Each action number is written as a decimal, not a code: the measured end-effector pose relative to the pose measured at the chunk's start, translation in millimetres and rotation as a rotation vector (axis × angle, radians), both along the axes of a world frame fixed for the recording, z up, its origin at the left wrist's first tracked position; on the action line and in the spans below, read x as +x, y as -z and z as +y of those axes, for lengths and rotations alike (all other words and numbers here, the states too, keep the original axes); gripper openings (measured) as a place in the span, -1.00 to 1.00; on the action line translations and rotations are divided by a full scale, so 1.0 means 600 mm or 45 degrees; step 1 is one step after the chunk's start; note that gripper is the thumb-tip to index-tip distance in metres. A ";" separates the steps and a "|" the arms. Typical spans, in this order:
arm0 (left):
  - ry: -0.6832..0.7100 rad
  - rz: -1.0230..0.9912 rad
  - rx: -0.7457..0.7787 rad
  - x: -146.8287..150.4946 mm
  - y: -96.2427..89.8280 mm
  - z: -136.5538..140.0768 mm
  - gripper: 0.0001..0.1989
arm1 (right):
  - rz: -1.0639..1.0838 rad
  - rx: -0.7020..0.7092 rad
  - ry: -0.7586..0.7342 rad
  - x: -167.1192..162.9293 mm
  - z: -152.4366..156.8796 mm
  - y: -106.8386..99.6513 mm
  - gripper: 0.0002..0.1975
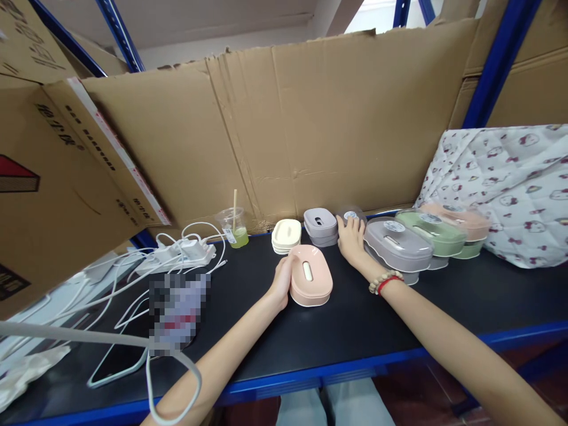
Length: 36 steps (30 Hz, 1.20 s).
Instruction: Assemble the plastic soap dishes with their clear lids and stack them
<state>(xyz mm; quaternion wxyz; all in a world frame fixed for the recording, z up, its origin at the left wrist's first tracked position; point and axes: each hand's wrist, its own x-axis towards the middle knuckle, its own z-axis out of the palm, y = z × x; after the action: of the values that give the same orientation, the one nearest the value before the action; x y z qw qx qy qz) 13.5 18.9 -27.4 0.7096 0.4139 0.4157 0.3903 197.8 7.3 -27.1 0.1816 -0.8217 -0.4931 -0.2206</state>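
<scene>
Near the front middle of the table, my left hand (282,284) grips the left side of a pink lidded oval box (311,273) with a pale slot on top. My right hand (352,239) reaches to the back, fingers stretched out and slightly apart, touching a clear domed lid (350,213) with a round sticker. The fingertips partly cover that lid. Just left of this hand stands a stack of grey-purple boxes (320,226). A cream stack (286,235) sits behind the pink box.
To the right stand clear-covered boxes in grey (399,245), green (437,232) and pink (461,220), beside a patterned white cloth (510,195). Leftward are a drink cup (238,235), a power strip (195,254) with tangled cables, and a phone (119,361). Cardboard (337,130) walls the back.
</scene>
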 end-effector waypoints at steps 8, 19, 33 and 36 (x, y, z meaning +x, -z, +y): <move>0.004 -0.003 -0.023 0.000 -0.001 0.000 -0.84 | 0.210 -0.074 0.088 -0.021 -0.008 -0.019 -0.37; 0.010 -0.028 -0.038 -0.001 -0.005 -0.001 -0.81 | 0.128 -0.130 0.170 -0.022 -0.010 -0.028 -0.53; -0.309 -0.248 0.092 -0.012 -0.034 0.016 -0.79 | 0.133 0.505 -0.192 0.011 0.010 0.008 -0.62; -0.305 -0.240 0.075 -0.013 -0.029 0.022 -0.79 | 0.158 0.621 -0.248 0.015 0.015 0.012 -0.62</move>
<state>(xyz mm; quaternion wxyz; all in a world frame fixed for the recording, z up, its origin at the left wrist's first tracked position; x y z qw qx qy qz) 5.8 31.9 -10.0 0.6813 0.3435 0.3821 0.5214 206.9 16.0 -34.3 0.4242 -0.7144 -0.4900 -0.2636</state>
